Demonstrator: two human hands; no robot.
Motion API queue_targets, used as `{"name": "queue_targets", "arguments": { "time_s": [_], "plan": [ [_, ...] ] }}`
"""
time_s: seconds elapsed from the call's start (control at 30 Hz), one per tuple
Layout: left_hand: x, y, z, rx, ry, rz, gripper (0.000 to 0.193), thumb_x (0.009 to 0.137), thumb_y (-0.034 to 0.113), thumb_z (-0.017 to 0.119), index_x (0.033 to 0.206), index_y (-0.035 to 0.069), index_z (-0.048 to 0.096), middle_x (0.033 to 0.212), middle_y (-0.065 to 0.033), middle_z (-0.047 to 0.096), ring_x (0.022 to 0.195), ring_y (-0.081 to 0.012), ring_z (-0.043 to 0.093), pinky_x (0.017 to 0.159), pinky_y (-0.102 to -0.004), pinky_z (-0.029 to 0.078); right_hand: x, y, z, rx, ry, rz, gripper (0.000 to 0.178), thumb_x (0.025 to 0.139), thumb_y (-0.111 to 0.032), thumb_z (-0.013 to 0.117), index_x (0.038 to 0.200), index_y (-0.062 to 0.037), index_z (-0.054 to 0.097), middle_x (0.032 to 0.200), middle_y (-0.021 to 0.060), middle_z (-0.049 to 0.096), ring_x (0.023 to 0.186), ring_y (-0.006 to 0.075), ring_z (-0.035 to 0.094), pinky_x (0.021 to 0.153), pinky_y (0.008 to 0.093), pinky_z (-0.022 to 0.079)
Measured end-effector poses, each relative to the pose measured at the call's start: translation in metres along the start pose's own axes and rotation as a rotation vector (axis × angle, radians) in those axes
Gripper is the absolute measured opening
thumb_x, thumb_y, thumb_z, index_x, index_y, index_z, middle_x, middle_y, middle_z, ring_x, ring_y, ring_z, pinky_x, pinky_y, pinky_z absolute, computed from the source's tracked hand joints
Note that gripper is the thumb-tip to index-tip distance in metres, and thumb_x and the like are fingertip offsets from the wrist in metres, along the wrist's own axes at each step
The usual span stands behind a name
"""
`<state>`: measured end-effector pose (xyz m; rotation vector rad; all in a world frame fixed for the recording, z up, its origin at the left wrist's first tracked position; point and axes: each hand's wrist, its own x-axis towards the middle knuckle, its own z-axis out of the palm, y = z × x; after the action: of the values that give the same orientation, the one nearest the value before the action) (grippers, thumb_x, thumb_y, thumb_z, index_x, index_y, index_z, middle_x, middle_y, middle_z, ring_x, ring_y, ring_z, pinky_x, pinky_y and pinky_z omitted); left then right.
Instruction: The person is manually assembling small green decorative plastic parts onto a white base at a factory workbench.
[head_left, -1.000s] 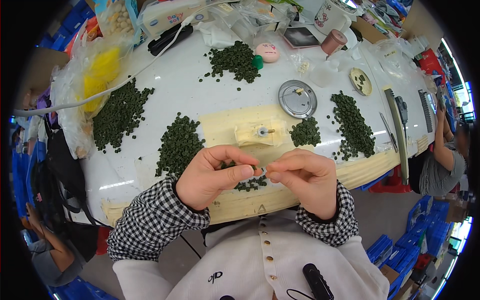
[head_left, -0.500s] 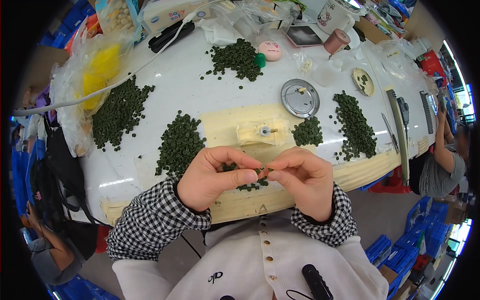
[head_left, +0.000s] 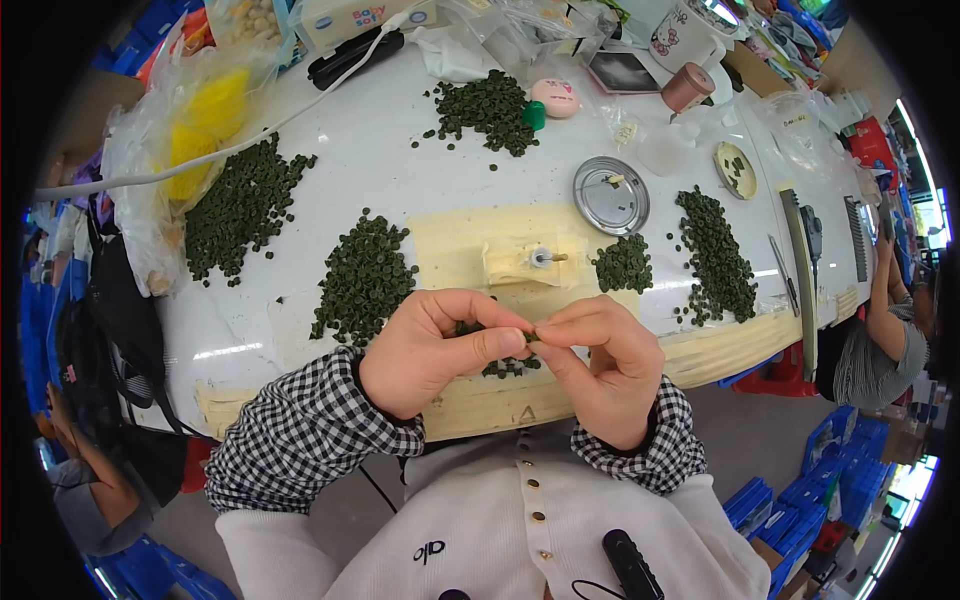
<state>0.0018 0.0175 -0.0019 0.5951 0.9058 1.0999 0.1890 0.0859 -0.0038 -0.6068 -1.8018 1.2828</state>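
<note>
Over the table's near edge, my left hand and my right hand meet fingertip to fingertip. Both are closed in a pinch on a small dark green piece, mostly covered by the fingers. Below and behind the fingers lies a small heap of green pieces, partly hidden. Just beyond the hands, a small fixture with a metal pin is taped to the table. Left of it is a larger pile of round green pieces; right of it sits a smaller pile.
More green piles lie far left, at the back and at right. A round metal dish stands beyond the fixture. Tweezers and a long metal strip lie at right. A white cable crosses the left side.
My fingertips have come closer together; the green bits seen between them before are now largely covered. The view has shifted slightly, and the piles look unchanged.
</note>
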Motion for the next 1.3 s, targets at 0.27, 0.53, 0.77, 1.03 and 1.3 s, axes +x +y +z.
{"name": "queue_targets", "arguments": {
  "time_s": [0.27,0.53,0.77,1.03,1.3],
  "plan": [
    [-0.0007,-0.0012,0.0006,-0.012,0.012,-0.050,0.020,0.090,0.015,0.066,0.102,0.000,0.067,0.088,-0.0056,0.070,0.076,-0.0053,0.060,0.066,-0.0178,0.045,-0.0026,0.0043,0.0013,-0.038,0.017,-0.054,0.020,0.076,0.009,0.070,0.092,-0.0018,0.067,0.091,0.0120,0.067,0.079,0.0198,0.066,0.069,0.0270,0.053],
    [0.0002,-0.0057,-0.0024,-0.089,-0.009,-0.059,0.020,0.090,0.017,0.066,0.102,0.000,0.067,0.086,-0.0046,0.070,0.070,-0.0024,0.054,0.058,-0.0160,0.040,-0.0033,0.0030,0.0000,-0.099,-0.014,-0.083,0.022,0.076,0.009,0.071,0.093,-0.0023,0.066,0.092,0.0129,0.067,0.080,0.0217,0.066,0.070,0.0279,0.053],
    [0.0013,-0.0041,0.0017,-0.048,0.017,-0.043,0.013,0.092,0.012,0.062,0.098,0.000,0.064,0.083,-0.0073,0.068,0.053,-0.0026,0.039,0.048,-0.0186,0.029,-0.0052,0.0034,0.0008,-0.020,-0.015,-0.019,0.022,0.076,0.011,0.069,0.094,-0.0011,0.066,0.094,0.0136,0.066,0.084,0.0207,0.065,0.072,0.0272,0.052],
    [0.0010,-0.0046,0.0018,-0.037,0.016,-0.032,0.012,0.092,0.011,0.062,0.097,0.000,0.064,0.083,-0.0073,0.068,0.054,-0.0025,0.039,0.048,-0.0187,0.029,-0.0054,0.0040,0.0016,0.067,-0.007,0.016,0.022,0.076,0.012,0.069,0.094,-0.0006,0.066,0.095,0.0135,0.066,0.085,0.0193,0.065,0.073,0.0268,0.052],
    [0.0014,-0.0039,0.0012,-0.075,0.023,-0.063,0.014,0.093,0.014,0.062,0.096,0.001,0.064,0.083,-0.0061,0.067,0.053,-0.0026,0.037,0.048,-0.0189,0.028,-0.0026,0.0018,0.0004,-0.174,-0.032,-0.153,0.024,0.075,0.010,0.070,0.096,-0.0010,0.067,0.096,0.0135,0.066,0.081,0.0216,0.067,0.070,0.0264,0.053]
  ]
}}
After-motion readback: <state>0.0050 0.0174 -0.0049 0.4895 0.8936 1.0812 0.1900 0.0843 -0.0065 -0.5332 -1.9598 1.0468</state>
